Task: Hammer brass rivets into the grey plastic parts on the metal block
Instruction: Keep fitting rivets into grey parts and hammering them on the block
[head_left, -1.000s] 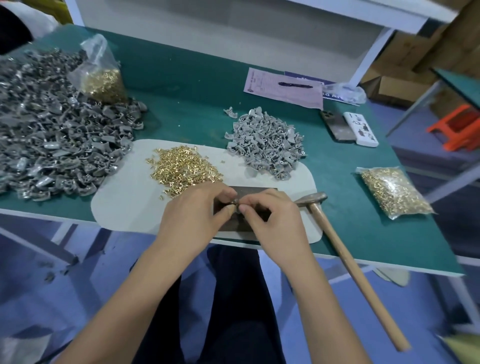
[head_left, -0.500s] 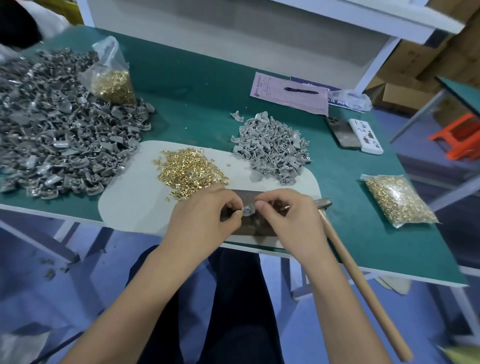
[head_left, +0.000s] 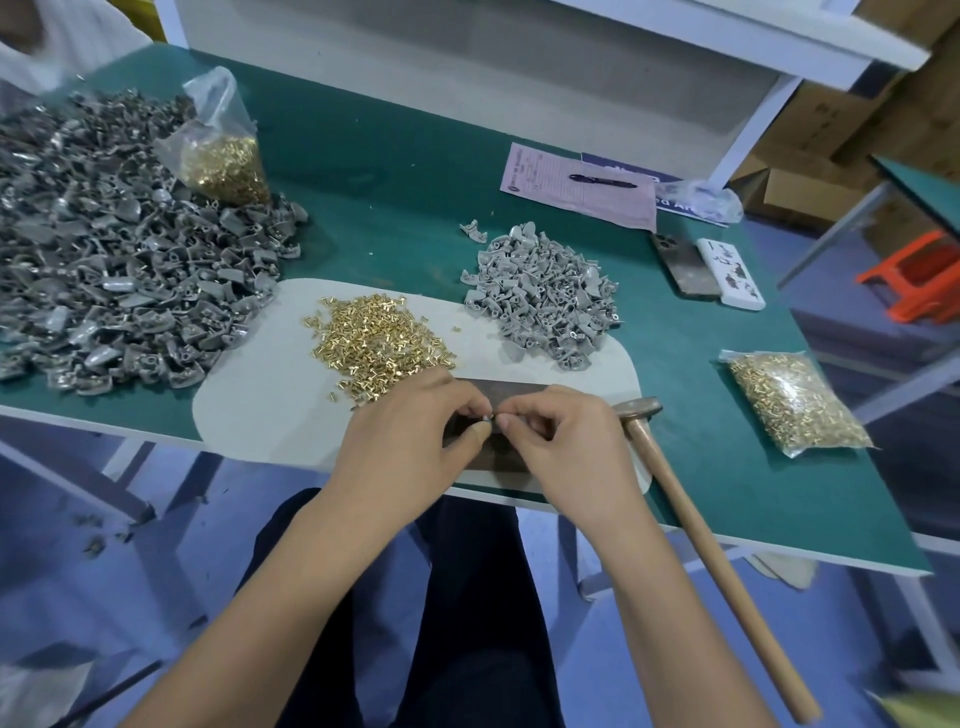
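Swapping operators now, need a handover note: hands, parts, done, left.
Left hand and right hand: both pinch one small grey part over the metal block; whether a rivet is in it is too small to tell.
Hammer: lying on the table at the right, untouched.
Loose brass rivets: on the white mat, behind the left hand.
Small pile of grey parts: behind the block. Large pile: far left.
Left: set this part on the block, hammer, repeat.

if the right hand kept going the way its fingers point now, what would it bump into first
Probably the left hand: the right hand points leftward over the metal block, fingertips nearly meeting around a small part.
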